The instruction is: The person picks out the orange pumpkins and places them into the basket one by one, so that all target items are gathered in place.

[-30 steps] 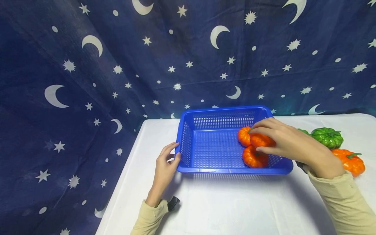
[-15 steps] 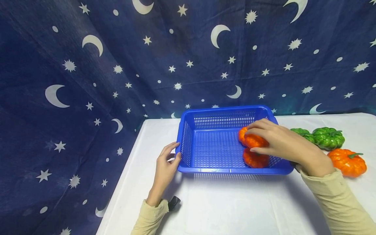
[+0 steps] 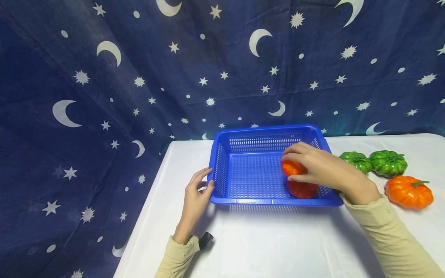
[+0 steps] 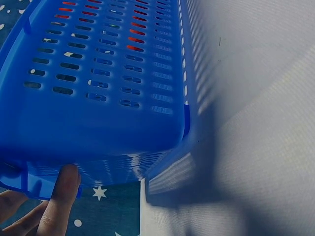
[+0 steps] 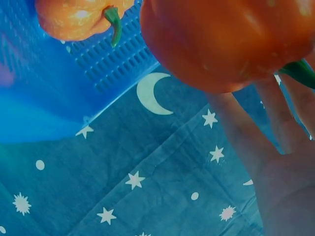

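My left hand (image 3: 195, 199) grips the left end rim of a blue plastic basket (image 3: 267, 202); in the left wrist view its thumb (image 4: 61, 199) lies against the basket's end. Over the basket's right part, my right hand (image 3: 325, 168) holds an orange toy pumpkin (image 3: 293, 167) between thumb and fingers. That held pumpkin (image 5: 226, 42) fills the top of the right wrist view, its green stem toward the palm. Just below it, another orange pumpkin (image 3: 303, 189) sits in the basket near the front wall. A further orange pumpkin seen there before is now hidden behind my hand.
Right of the basket, two green pumpkins (image 3: 388, 163) and one orange pumpkin (image 3: 409, 192) stand on the white-covered table (image 3: 271, 243). A dark blue curtain (image 3: 222, 77) with moons and stars hangs close behind the basket and along the left.
My right hand has carried the held pumpkin left and slightly down over the basket, covering the rear pumpkin and uncovering more of the green ones. My left hand and the basket have stayed put.
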Motion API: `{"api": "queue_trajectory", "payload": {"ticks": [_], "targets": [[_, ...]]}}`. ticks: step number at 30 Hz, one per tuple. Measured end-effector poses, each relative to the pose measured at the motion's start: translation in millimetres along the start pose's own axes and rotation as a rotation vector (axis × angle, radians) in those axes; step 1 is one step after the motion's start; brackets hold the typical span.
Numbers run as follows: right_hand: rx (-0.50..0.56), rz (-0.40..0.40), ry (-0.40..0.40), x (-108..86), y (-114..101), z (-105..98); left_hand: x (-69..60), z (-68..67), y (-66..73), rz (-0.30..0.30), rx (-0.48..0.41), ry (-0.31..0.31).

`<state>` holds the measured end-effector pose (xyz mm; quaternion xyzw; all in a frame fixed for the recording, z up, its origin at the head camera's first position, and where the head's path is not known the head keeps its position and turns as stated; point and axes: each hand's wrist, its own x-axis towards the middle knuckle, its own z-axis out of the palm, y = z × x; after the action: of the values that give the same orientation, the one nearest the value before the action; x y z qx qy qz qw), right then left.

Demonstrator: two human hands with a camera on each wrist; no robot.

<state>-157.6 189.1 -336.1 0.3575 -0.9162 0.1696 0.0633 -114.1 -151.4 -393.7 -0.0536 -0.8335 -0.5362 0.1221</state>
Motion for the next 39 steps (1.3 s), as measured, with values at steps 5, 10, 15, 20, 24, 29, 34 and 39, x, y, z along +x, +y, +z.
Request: {"api": "queue_trajectory", "payload": {"ticks": [5, 10, 15, 20, 24, 29, 34, 39], "targets": [[0.004, -0.008, -0.016, 4.7, -1.6, 4.5, -0.1, -0.5, 0.1, -0.001, 0.006, 0.002], [0.001, -0.014, -0.028, 9.9, -3.2, 9.6, -0.5, -0.8, 1.5, -0.001, 0.005, 0.003], [-0.015, -0.025, -0.038, 14.2, -4.1, 14.7, -0.6, -0.6, 2.0, -0.003, 0.015, 0.005], [-0.023, -0.07, -0.031, 17.3, -4.9, 19.1, -0.3, -0.6, 1.5, 0.003, 0.022, 0.006], [-0.024, -0.078, -0.046, 20.6, -5.9, 23.0, -0.2, -0.7, 0.8, 0.008, 0.021, 0.002], [-0.022, -0.079, -0.067, 24.1, -8.0, 26.3, 0.0, -0.5, -0.3, 0.008, 0.021, 0.002], [-0.022, -0.086, -0.089, 26.6, -10.7, 27.7, -0.1, -0.5, -1.0, 0.004, 0.019, 0.002], [-0.02, -0.091, -0.121, 30.3, -12.3, 31.3, -0.1, -0.2, -1.1, 0.003, 0.021, 0.004]]}}
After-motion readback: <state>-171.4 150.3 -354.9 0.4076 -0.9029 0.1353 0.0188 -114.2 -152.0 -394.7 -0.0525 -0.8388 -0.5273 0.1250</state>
